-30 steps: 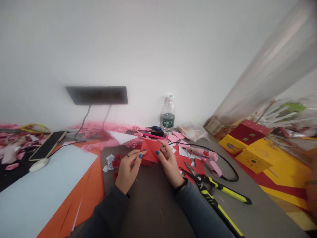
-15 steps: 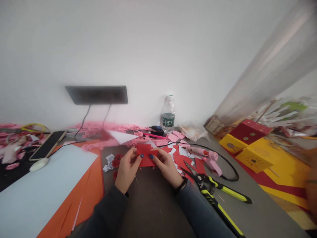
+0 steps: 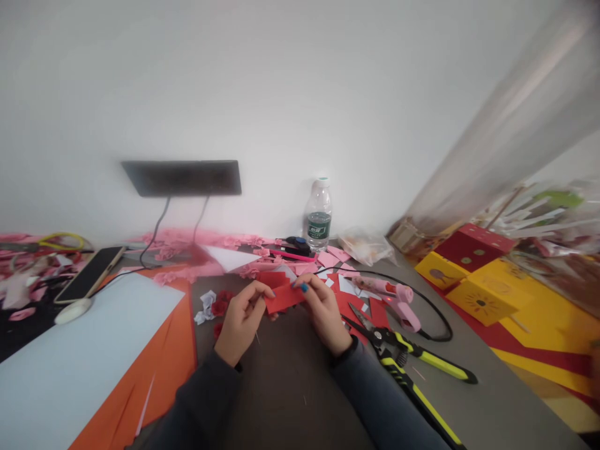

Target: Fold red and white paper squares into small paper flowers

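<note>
Both hands hold a small piece of red paper [image 3: 285, 298] above the grey table. My left hand [image 3: 242, 319] pinches its left end, thumb and fingers together. At the upper right edge, my right hand [image 3: 323, 309] grips the paper between thumb and forefinger. The piece is tilted, its right side higher. Just left of my left hand lie dark red crumpled paper flowers [image 3: 221, 305] and a crumpled white paper [image 3: 205, 307]. Red paper scraps [image 3: 344, 303] are spread beyond my right hand.
Wire-stripping pliers [image 3: 391, 350] lie open at right, near a pink glue gun [image 3: 387, 292] with a black cord. A water bottle [image 3: 319, 215] stands by the wall. At left are white sheets [image 3: 89, 350] on orange paper [image 3: 180, 356] and a phone [image 3: 91, 274]. Yellow boxes [image 3: 482, 300] sit far right.
The red paper has turned from facing me squarely to a slanted strip. My right hand has shifted slightly right and up along its edge; my left hand stays nearly in place.
</note>
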Tool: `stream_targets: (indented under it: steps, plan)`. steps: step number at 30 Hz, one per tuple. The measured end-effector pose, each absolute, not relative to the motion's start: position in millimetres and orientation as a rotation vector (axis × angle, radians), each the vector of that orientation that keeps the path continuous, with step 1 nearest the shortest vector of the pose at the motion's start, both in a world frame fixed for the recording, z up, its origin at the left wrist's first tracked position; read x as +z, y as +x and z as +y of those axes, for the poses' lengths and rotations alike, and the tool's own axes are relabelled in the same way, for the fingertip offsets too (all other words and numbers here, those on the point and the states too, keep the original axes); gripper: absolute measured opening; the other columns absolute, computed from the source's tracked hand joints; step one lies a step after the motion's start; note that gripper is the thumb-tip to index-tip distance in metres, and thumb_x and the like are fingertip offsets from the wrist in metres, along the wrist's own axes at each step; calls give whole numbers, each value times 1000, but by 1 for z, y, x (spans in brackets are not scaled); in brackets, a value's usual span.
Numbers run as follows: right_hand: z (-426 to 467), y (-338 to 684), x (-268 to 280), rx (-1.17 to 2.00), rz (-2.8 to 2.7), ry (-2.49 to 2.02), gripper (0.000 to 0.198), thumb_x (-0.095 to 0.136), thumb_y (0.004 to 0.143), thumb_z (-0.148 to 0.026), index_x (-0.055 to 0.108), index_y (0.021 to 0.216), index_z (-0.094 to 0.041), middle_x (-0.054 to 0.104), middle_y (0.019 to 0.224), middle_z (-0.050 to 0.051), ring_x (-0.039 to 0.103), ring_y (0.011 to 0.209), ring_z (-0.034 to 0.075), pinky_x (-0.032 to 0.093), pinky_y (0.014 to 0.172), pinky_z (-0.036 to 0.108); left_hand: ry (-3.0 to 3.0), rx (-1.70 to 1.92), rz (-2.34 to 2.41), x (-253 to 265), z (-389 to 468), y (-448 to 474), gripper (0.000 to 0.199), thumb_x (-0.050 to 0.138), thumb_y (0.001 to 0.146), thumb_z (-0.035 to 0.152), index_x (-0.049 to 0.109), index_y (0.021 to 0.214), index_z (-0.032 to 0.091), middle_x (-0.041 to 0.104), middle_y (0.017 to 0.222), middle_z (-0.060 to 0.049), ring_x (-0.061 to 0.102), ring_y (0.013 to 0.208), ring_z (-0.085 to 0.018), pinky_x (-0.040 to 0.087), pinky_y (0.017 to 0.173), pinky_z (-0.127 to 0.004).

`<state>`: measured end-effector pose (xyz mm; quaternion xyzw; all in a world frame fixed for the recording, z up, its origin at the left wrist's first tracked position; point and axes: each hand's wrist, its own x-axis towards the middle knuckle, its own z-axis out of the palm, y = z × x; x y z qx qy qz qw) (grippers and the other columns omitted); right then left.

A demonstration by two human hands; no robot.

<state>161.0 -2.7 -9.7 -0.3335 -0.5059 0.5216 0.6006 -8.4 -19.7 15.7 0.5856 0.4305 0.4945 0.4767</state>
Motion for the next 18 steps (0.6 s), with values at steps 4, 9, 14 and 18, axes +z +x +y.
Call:
stream_targets:
  steps: [4, 9, 14, 18]
  plan:
    - [-2, 161, -8, 1076, -1262, -818, 22, 65, 86, -39, 57, 96, -22, 57, 78, 1, 54, 67, 15, 46, 59, 25, 1335, 1190, 993, 12, -20, -9, 19, 49, 90, 32, 62, 91, 18, 70, 81, -4, 69, 63, -18, 57, 61, -30]
    - [-6, 159, -4, 1082, -1357, -798, 27, 62, 89, -40, 56, 109, -24, 58, 78, 1, 56, 66, 16, 49, 59, 27, 1332, 1064, 1072, 12, -19, -6, 22, 66, 82, 35, 66, 94, 16, 70, 64, -3, 66, 54, -18, 55, 56, -28]
    - [-5, 157, -5, 1204, -1364, -797, 29, 64, 86, -45, 59, 104, -22, 62, 80, 2, 60, 66, 15, 49, 56, 25, 1321, 1072, 1103, 14, -18, -2, 24, 61, 85, 40, 67, 81, 17, 72, 66, -4, 69, 59, -19, 55, 58, -27]
    - [-4, 156, -4, 1215, -1429, -831, 30, 60, 89, -47, 60, 78, -19, 57, 66, -1, 53, 58, 13, 47, 54, 24, 1476, 1119, 1161, 15, -19, -3, 23, 58, 87, 37, 66, 77, 18, 71, 68, -2, 68, 62, -17, 53, 61, -24]
